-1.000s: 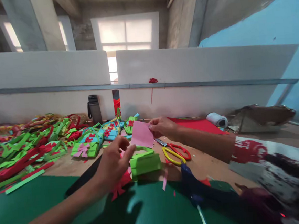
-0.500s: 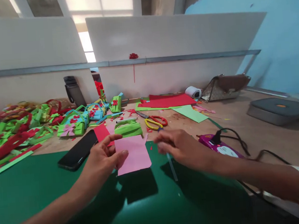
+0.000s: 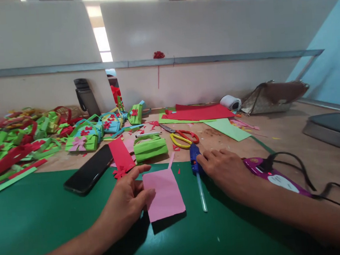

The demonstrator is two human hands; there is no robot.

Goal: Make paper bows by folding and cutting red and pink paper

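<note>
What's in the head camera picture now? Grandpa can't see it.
A person's left hand holds a pink sheet over a green surface, while the right hand is at a blue glue gun. Scissors and a folded green piece lie beyond.

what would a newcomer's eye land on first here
Likely the pink paper in the left hand, over the green surface. To its right, the right hand touches a blue glue gun. A colourful heap lies at far left.

Left hand (image 3: pixel 127 198) in a pinch, right hand (image 3: pixel 224 169) palm-down.
</note>
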